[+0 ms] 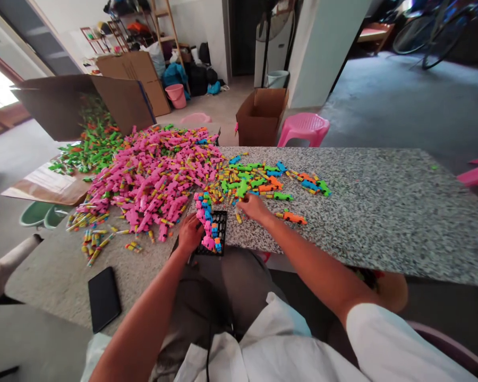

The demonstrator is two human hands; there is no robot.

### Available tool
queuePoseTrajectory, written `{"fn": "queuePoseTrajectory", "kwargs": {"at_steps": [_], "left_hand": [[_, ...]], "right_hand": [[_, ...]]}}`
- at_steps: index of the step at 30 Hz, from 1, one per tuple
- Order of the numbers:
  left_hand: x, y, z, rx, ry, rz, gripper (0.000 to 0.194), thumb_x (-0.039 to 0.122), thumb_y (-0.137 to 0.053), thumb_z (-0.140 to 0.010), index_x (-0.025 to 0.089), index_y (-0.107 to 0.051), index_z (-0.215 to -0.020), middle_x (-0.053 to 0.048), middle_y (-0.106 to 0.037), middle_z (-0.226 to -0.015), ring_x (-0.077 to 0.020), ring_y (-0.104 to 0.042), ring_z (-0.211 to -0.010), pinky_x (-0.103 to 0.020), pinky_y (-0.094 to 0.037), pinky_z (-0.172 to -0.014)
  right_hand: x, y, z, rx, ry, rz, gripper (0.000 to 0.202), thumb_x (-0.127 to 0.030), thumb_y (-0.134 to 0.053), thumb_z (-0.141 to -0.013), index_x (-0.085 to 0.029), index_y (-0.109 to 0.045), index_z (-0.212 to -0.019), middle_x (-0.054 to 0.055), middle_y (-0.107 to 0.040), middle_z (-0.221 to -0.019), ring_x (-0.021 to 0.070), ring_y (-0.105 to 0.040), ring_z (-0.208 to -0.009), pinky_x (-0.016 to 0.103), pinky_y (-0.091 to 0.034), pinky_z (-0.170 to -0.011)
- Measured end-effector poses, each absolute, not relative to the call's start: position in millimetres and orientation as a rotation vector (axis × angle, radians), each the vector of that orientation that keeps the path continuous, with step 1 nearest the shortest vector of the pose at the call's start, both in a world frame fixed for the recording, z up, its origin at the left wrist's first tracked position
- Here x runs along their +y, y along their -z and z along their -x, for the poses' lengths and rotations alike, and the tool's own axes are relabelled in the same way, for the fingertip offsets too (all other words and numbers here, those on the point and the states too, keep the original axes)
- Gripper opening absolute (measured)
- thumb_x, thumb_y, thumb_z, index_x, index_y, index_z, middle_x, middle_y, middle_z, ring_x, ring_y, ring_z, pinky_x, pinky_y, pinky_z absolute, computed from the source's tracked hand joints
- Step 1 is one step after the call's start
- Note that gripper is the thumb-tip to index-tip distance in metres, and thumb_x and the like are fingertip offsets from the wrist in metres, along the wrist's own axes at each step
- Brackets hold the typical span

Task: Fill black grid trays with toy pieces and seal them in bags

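Note:
A black slotted tray [222, 225] stands at the near edge of the table, partly filled with rows of pink toy cars [208, 242] and blue ones [218, 244]. My left hand [190, 232] is closed at the tray's left edge, its fingertips partly hidden. Just right of the tray, my right hand [254, 207] pinches a green toy car [242, 188] above the loose pieces. Around it lie green, blue and orange toy cars with yellow-and-red tubes attached, among them an orange car [295, 217] and another green car [282, 196].
A large heap of pink toy cars [151, 175] covers the table's left part. Behind it, a tipped cardboard box [119, 101] spills green pieces. A black phone [104, 300] lies at near left. Beyond the speckled tabletop [382, 212] stand an open box [258, 124] and a pink stool [305, 126].

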State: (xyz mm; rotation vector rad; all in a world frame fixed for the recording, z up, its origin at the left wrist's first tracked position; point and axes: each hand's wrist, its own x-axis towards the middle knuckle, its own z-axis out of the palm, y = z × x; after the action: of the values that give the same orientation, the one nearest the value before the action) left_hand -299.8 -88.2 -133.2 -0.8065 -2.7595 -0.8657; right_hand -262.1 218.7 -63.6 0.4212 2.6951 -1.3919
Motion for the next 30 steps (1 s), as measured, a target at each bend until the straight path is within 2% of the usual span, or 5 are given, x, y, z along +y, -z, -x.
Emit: {"fn": "queuePoseTrajectory", "kwargs": {"at_steps": [4,10,13,17,30], "left_hand": [[-87.2,131.9,300.4,-2.782,0.877,0.824,0.033,0.034,-0.060,-0.097,0.024,-0.078,-0.124,-0.011,-0.075,-0.132,-0.0312,-0.061,-0.135,-0.049,-0.050,-0.115],[-87.3,133.7,301.1,-2.795,0.879,0.784,0.034,0.037,-0.061,-0.097,0.024,-0.078,-0.123,-0.011,-0.074,-0.134,-0.0312,-0.061,-0.136,-0.048,-0.051,-0.115],[-87.4,134.0,301.1,-2.802,0.867,0.796,0.035,0.039,-0.060,-0.098,0.024,-0.078,-0.125,-0.010,-0.074,-0.134,-0.0304,-0.060,-0.136,-0.048,-0.050,-0.116],[-87.3,134.3,301.4,-2.795,0.852,0.810,0.036,0.039,-0.061,-0.099,0.022,-0.077,-0.125,-0.012,-0.074,-0.134,-0.0318,-0.060,-0.137,-0.049,-0.049,-0.117],[-87.2,137.3,303.1,-2.756,0.867,0.800,0.031,0.036,-0.061,-0.097,0.023,-0.080,-0.118,-0.012,-0.076,-0.126,-0.0328,-0.064,-0.132,-0.049,-0.050,-0.116]], "right_hand": [[166.2,80.8,254.2,2.435,1.589,-0.229,0.021,-0.032,-0.058,-0.097,-0.016,-0.072,-0.095,0.004,-0.070,-0.068,0.0176,-0.065,-0.060,0.026,-0.054,-0.062],[141.9,88.7,262.9,2.364,1.550,-0.101,0.019,-0.032,-0.063,-0.097,-0.015,-0.073,-0.097,0.004,-0.075,-0.078,0.0175,-0.070,-0.068,0.024,-0.053,-0.066],[140.7,88.9,265.0,2.608,1.354,0.008,0.020,-0.030,-0.063,-0.097,-0.014,-0.075,-0.099,0.007,-0.078,-0.089,0.0204,-0.072,-0.085,0.025,-0.051,-0.076],[137.6,86.5,264.0,2.859,1.011,0.113,0.029,-0.033,-0.059,-0.101,-0.012,-0.074,-0.115,0.014,-0.077,-0.109,0.0244,-0.070,-0.104,0.028,-0.048,-0.086],[128.1,87.6,266.2,2.941,0.793,0.223,0.036,-0.036,-0.047,-0.107,-0.012,-0.069,-0.123,0.017,-0.077,-0.113,0.0264,-0.073,-0.104,0.031,-0.050,-0.088]]}}
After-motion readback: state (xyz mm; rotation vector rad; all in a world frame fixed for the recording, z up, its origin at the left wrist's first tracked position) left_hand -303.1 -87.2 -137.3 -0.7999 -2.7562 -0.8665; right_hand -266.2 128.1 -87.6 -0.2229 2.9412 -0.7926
